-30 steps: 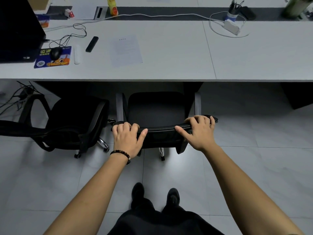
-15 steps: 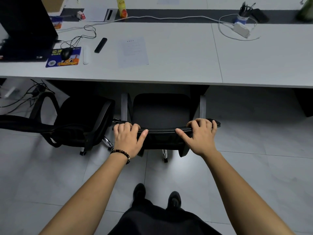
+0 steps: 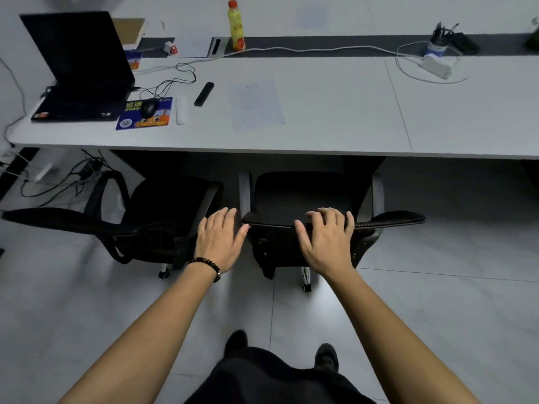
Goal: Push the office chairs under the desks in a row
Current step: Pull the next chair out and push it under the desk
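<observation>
A black office chair (image 3: 303, 193) stands straight ahead, its seat partly under the white desk (image 3: 335, 138), its backrest top facing me. My right hand (image 3: 326, 240) lies on the left half of that backrest top, fingers curled over the edge. My left hand (image 3: 221, 237) is off the backrest's left end with fingers apart; only its thumb tip is near the corner. It hovers in the gap beside a second black office chair (image 3: 166, 208), which stands to the left, turned sideways, mostly outside the desk.
On the desk are a laptop (image 3: 78, 68), a mouse on a blue pad (image 3: 145, 113), a sheet of paper (image 3: 258, 104), a yellow bottle (image 3: 236, 26), a power strip (image 3: 436, 65) and cables. More cables (image 3: 58, 176) lie on the floor at left. My feet (image 3: 280, 348) stand on grey tiles.
Both hands have slid left along the backrest top. My left hand has come off its left end, and my right hand has moved from the right end toward the middle.
</observation>
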`<state>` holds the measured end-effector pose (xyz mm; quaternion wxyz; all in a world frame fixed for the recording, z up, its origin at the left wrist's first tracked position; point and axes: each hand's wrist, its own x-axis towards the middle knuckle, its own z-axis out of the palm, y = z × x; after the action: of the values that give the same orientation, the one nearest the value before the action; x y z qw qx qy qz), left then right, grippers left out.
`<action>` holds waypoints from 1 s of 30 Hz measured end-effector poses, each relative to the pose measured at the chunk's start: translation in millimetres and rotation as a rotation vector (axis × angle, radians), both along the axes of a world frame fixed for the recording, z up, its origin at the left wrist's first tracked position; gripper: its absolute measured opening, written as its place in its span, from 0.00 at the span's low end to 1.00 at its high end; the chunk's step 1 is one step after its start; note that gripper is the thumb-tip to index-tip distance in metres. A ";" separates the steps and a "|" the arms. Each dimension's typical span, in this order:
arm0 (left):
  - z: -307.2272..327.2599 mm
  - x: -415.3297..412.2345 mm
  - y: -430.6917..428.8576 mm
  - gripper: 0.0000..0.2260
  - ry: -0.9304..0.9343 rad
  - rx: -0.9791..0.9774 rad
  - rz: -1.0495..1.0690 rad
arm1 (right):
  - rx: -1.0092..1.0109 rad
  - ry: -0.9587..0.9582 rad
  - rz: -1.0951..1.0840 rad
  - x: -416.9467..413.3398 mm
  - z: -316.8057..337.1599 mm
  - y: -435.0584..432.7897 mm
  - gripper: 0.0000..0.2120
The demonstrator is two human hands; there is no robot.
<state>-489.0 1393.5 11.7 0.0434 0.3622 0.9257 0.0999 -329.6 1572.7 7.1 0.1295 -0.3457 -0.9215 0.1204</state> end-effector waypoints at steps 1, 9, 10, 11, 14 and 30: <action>-1.2 -14.6 -15.3 0.27 -0.012 -0.022 0.006 | -0.003 -0.001 0.005 -12.9 1.9 -14.2 0.23; -24.2 -149.4 -145.6 0.33 0.007 -0.421 0.101 | 0.024 -0.165 -0.076 -101.9 -4.0 -95.1 0.26; -29.3 -162.4 -156.4 0.33 -0.001 -0.480 0.111 | 0.049 -0.177 -0.101 -104.7 -4.3 -96.7 0.26; -35.0 -172.5 -164.5 0.32 -0.012 -0.536 0.114 | 0.071 -0.186 -0.114 -105.8 -3.9 -96.4 0.26; -53.7 -195.1 -178.8 0.25 -0.092 -0.615 0.106 | 0.097 -0.210 -0.125 -110.3 -3.8 -96.8 0.26; -79.3 -205.7 -158.5 0.21 -0.095 -0.487 0.076 | 0.109 -0.197 -0.183 -110.1 -11.3 -106.2 0.22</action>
<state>-694.7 1235.0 -67.6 0.1693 0.3010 0.9323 -0.1078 -439.7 1466.5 -4.2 0.0675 -0.4308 -0.8996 0.0234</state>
